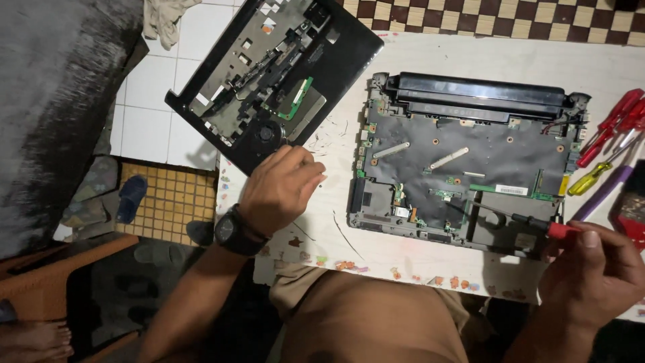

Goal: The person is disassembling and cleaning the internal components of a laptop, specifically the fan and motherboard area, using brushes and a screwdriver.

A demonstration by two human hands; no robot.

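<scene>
From the head view we see the right hand (591,269) closed around a red-handled screwdriver (537,224), its tip over the opened grey laptop base (463,161) on the white worktop (416,60). The left hand (281,188), fingers curled and empty, rests beside the detached black laptop cover (269,81). We judge the exposed board stiff but fragile, best held by its edges.

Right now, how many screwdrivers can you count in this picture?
About 5: one in the right hand, its tip on the opened laptop base; roughly four loose screwdrivers at the table's right edge, overlapping, maybe more.
</scene>
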